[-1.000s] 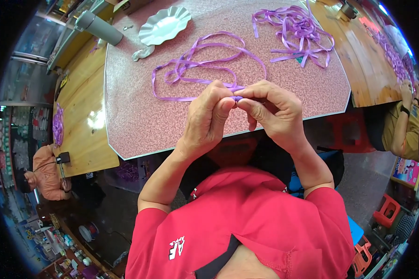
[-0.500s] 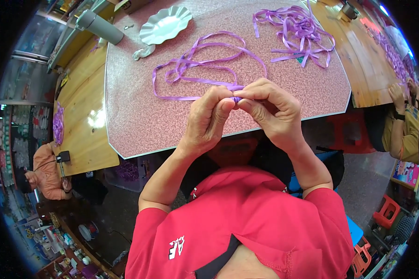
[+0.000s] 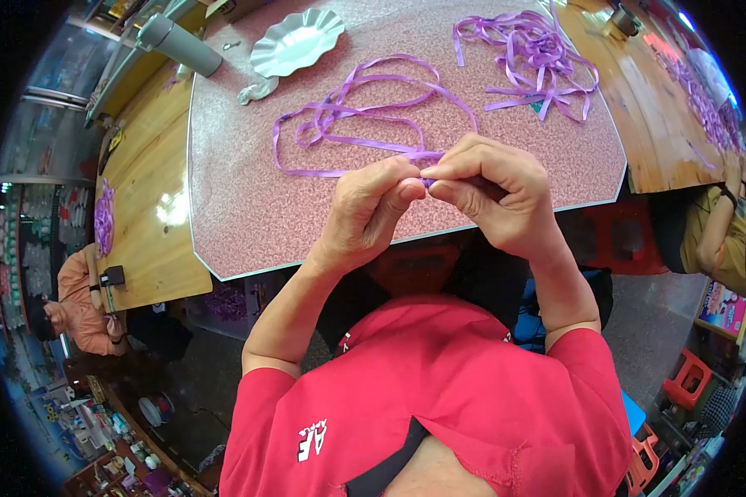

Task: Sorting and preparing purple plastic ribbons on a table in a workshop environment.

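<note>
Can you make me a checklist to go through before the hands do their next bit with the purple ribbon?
1. Left hand pinching the purple ribbon: ok, at the fingertips.
2. Right hand pinching it too: ok, close beside the left fingertips.
3. Shape of the ribbon between the fingertips: cannot tell, the fingers cover most of it.
4. Loose loops lying without crossing: not ok, strands cross on the table.
5. Loops apart from the purple ribbon pile: ok, a gap shows.
6. Scalloped plate off the loops: ok, it sits apart.
</note>
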